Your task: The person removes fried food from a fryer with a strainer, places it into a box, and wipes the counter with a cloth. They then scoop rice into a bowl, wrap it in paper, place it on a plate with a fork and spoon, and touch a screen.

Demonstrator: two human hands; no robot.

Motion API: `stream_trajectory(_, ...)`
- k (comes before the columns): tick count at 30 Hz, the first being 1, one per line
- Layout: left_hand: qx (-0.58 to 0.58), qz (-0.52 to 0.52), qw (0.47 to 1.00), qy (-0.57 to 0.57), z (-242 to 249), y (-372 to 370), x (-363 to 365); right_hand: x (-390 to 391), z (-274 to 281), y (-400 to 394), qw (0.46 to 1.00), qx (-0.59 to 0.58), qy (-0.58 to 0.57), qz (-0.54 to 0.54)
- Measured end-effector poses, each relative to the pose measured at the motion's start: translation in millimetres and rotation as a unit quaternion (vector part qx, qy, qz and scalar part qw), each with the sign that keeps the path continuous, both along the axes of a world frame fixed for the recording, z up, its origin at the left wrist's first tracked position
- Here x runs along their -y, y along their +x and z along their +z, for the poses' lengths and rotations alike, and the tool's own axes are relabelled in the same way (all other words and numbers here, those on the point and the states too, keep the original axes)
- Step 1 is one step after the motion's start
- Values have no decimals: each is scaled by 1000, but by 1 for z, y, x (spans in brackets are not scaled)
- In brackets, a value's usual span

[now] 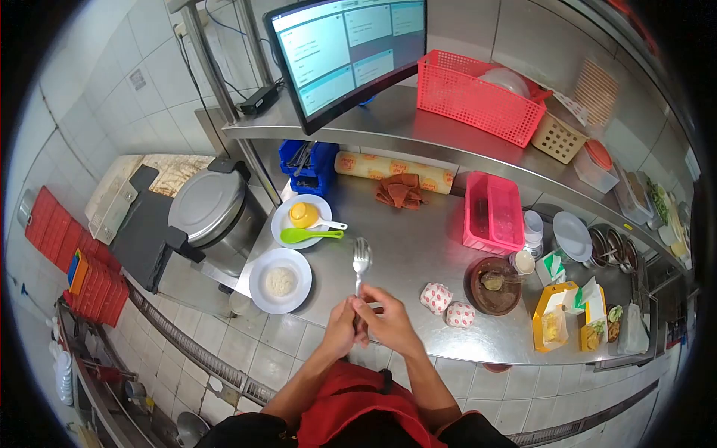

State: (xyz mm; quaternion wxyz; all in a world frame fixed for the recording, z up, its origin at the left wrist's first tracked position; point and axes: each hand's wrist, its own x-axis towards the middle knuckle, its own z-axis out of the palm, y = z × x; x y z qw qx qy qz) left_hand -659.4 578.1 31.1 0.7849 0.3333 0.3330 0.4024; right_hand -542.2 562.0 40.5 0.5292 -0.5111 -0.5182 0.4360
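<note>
My two hands meet at the front edge of the steel counter, both closed at the handle of a metal fork (pixel 361 257). The fork points away from me, its tines up over the counter. My left hand (pixel 340 328) wraps the lower handle. Against it, my right hand (pixel 385 321) pinches the same handle with bent fingers. To the left is a white plate (pixel 258 284) with a mound of rice (pixel 279 281). Behind it, another white plate (pixel 320 207) carries a yellow cup (pixel 303 215), a white spoon (pixel 328 223) and a green spoon (pixel 310 234).
Two wrapped packets (pixel 435 297) lie right of my hands, beside a brown mortar (pixel 489 291). Yellow food boxes (pixel 551 317) stand farther right. A pink basket (pixel 494 213), a brown cloth (pixel 399 191) and a blue cutlery bin (pixel 308 168) sit behind. A screen (pixel 347 56) overhangs the counter.
</note>
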Motion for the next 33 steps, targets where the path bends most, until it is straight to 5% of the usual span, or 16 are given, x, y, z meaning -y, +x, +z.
stream_trajectory(3,-78,6,995,66,-20,-8,0,-13,4,-24,984,1,-178,-25)
stream_trajectory(5,-204,47,969,131,-30,-19,-8,-33,-33,-41,994,29,-76,-66)
stream_trajectory(6,-179,40,975,126,-52,-31,-7,-42,-45,-50,993,63,-57,-76)
stream_trajectory(7,-152,35,980,120,-75,-42,-4,-53,-47,-59,995,23,-52,-80)
stream_trajectory(10,-316,28,940,124,-103,-122,-5,-85,-58,-82,987,-84,-127,-50)
stream_trajectory(13,-466,125,876,29,-167,-224,-32,-109,-99,-105,991,95,-86,-27)
stream_trajectory(16,-314,283,906,-19,-198,-245,-57,-130,-137,-132,966,240,-90,15)
stream_trajectory(18,-254,273,926,-52,-202,-248,-79,-145,-160,-146,924,380,9,-39)
stream_trajectory(26,-137,219,963,-83,-243,-259,-93,-176,-185,-172,822,557,-98,-69)
stream_trajectory(28,-137,190,970,-64,-248,-263,-93,-181,-143,-170,871,465,-115,-107)
stream_trajectory(30,-131,214,966,-61,-241,-264,-92,-184,-69,-159,950,212,123,-194)
stream_trajectory(33,-80,222,963,-132,-230,-270,-87,-197,55,-104,811,140,462,-329)
